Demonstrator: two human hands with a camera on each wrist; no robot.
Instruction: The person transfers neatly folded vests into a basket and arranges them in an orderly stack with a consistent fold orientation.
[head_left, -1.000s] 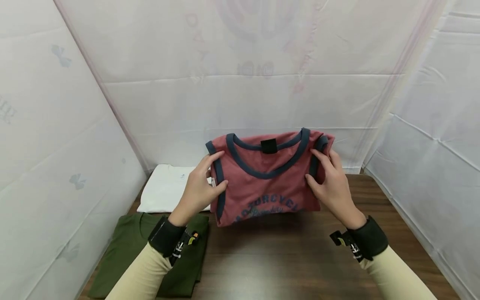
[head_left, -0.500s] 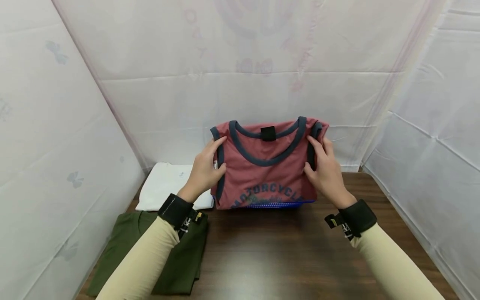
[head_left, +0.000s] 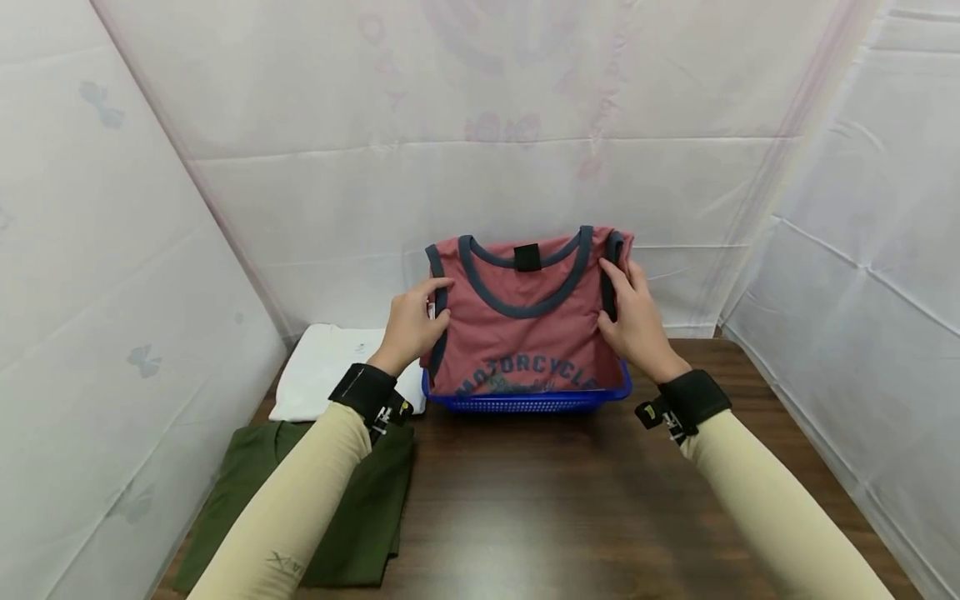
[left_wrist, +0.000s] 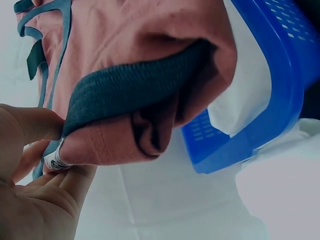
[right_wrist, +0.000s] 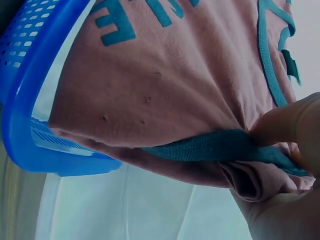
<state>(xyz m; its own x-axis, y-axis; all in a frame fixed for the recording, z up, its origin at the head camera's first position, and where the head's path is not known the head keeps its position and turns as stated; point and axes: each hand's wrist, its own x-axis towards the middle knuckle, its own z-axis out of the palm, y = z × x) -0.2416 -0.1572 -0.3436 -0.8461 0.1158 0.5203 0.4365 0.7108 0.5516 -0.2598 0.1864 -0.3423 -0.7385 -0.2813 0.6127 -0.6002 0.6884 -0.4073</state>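
Observation:
A folded pink T-shirt [head_left: 525,337] with dark blue trim and the lettering "MOTORCYCLE" is held up by its two sides in the head view. My left hand [head_left: 414,325] pinches its left edge, and my right hand [head_left: 637,321] pinches the right edge. Behind its lower end is a blue plastic basket [head_left: 525,404] with perforated walls. In the left wrist view, thumb and fingers grip the shirt's folded side beside a small white label [left_wrist: 55,159]. White material [left_wrist: 245,70] lies inside the basket there. The right wrist view shows the shirt's lower end at the basket rim [right_wrist: 20,115].
A folded white garment [head_left: 322,367] lies at the back left of the wooden table [head_left: 510,508]. In front of it is a folded dark green garment [head_left: 352,533], partly under my left forearm. White sheet walls [head_left: 480,167] enclose the table at the back and both sides.
Both hands have carried the T-shirt away from me, up in the head view. The blue basket, hidden a second ago, now shows below the shirt.

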